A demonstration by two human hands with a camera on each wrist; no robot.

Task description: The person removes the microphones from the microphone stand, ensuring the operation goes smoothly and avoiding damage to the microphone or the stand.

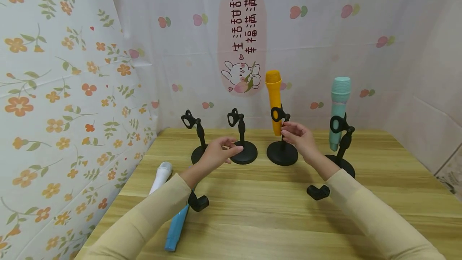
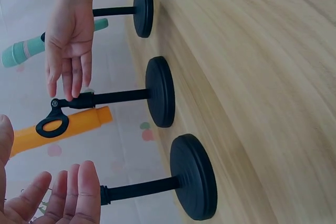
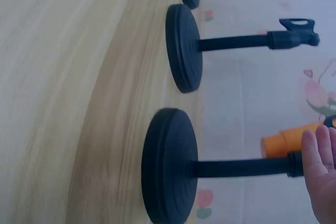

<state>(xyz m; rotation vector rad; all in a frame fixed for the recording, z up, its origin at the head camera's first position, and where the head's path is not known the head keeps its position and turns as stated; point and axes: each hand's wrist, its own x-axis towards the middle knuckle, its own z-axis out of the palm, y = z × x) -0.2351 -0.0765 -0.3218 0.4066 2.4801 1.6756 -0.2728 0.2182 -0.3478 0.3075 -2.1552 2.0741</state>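
An orange microphone (image 1: 275, 101) stands tilted in the clip of a black stand (image 1: 282, 153). My right hand (image 1: 300, 137) is beside that stand's pole, its fingers extended; whether they touch the pole I cannot tell. To the left, my left hand (image 1: 221, 150) hovers in front of another black stand (image 1: 245, 152), whose clip holds nothing. The left fingers (image 2: 86, 192) are spread loosely with nothing between them. At the right, a mint-green microphone (image 1: 339, 107) sits in the clip of a further stand (image 1: 344, 143), partly behind my right forearm.
One more black stand (image 1: 199, 131) with a bare clip is at the far left. A white microphone (image 1: 161, 175) and a blue microphone (image 1: 177, 228) lie on the wooden table (image 1: 260, 220), partly under my left sleeve. Printed curtains (image 1: 173, 51) hang behind and at the left.
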